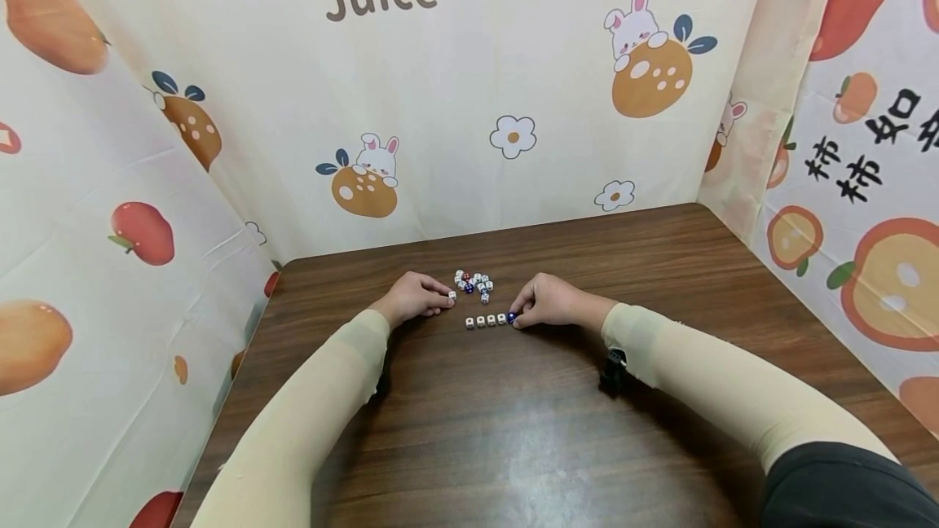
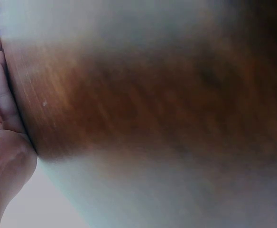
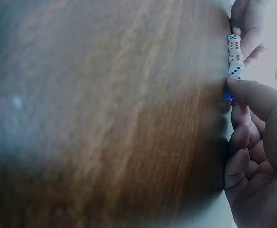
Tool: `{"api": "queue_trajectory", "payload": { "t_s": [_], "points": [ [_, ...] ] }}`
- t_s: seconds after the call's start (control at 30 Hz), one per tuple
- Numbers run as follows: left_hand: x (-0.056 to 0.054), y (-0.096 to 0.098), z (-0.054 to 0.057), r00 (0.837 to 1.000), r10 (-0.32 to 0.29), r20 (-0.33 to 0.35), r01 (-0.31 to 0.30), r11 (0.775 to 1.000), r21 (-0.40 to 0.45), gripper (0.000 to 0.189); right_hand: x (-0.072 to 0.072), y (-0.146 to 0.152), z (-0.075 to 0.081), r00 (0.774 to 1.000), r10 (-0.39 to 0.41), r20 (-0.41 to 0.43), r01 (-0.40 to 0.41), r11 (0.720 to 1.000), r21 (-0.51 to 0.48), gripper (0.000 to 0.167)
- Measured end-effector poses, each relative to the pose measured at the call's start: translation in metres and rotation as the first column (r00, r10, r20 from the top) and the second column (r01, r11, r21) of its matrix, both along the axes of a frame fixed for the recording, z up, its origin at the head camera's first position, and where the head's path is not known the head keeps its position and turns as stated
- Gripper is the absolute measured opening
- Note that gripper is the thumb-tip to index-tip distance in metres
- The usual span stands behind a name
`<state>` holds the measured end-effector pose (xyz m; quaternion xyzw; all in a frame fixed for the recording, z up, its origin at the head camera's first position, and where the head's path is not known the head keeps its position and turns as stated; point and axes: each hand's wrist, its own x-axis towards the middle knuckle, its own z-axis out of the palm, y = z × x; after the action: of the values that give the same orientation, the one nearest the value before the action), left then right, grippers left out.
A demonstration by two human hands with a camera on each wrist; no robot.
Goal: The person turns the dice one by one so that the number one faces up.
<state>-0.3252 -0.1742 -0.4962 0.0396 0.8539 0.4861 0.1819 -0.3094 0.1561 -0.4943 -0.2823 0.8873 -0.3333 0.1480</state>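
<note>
My right hand (image 1: 552, 301) pinches a blue die (image 1: 511, 318) between thumb and fingertips, at the right end of a row of white dice (image 1: 481, 322). In the right wrist view the blue die shows just below the thumb, in line with the white dice (image 3: 234, 46). Left of the loose dice, my left hand (image 1: 415, 297) holds a white die (image 1: 451, 296) at its thumb and fingertips. Only part of the left hand (image 2: 5, 118) shows at the edge of the left wrist view, where its held die is hidden.
Behind the row lies a loose cluster of dice, mostly white (image 1: 478, 278), with a red die (image 1: 465, 276) and a blue die (image 1: 469, 288) among them. The brown wooden table (image 1: 469, 430) meets printed curtains (image 1: 455, 104) at its back and sides.
</note>
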Motion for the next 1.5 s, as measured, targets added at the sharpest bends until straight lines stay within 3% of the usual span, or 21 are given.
{"api": "queue_trajectory", "payload": {
  "t_s": [0.23, 0.43, 0.6, 0.87, 1.13, 1.5],
  "points": [
    [0.000, 0.000, -0.001, 1.000, -0.001, -0.001, 0.001, 1.000, 0.000, 0.020, -0.003, 0.003, 0.006, 0.998, 0.040, 0.041, -0.040, 0.999, -0.004, 0.023],
    [0.000, -0.001, 0.000, 1.000, -0.010, -0.004, 0.010, 1.000, -0.001, 0.021, -0.014, 0.012, 0.015, 0.992, 0.075, 0.100, -0.077, 0.997, 0.019, 0.027],
    [-0.001, -0.002, 0.000, 1.000, -0.010, -0.007, 0.010, 1.000, -0.004, 0.021, -0.027, 0.016, 0.022, 0.990, 0.039, 0.133, -0.042, 0.999, 0.024, 0.022],
    [0.001, -0.002, 0.001, 1.000, -0.008, -0.007, 0.008, 1.000, -0.004, 0.021, -0.044, 0.003, 0.013, 0.997, -0.059, 0.044, 0.059, 0.998, -0.001, 0.019],
    [0.001, -0.002, 0.001, 1.000, -0.008, -0.009, 0.008, 1.000, -0.002, 0.022, -0.052, -0.020, 0.012, 1.000, 0.000, 0.013, -0.001, 0.997, 0.072, 0.027],
    [0.001, -0.001, 0.001, 1.000, -0.005, -0.006, 0.005, 1.000, -0.003, 0.022, -0.054, -0.039, 0.011, 1.000, -0.006, 0.004, 0.006, 0.996, 0.093, 0.024]
  ]
}}
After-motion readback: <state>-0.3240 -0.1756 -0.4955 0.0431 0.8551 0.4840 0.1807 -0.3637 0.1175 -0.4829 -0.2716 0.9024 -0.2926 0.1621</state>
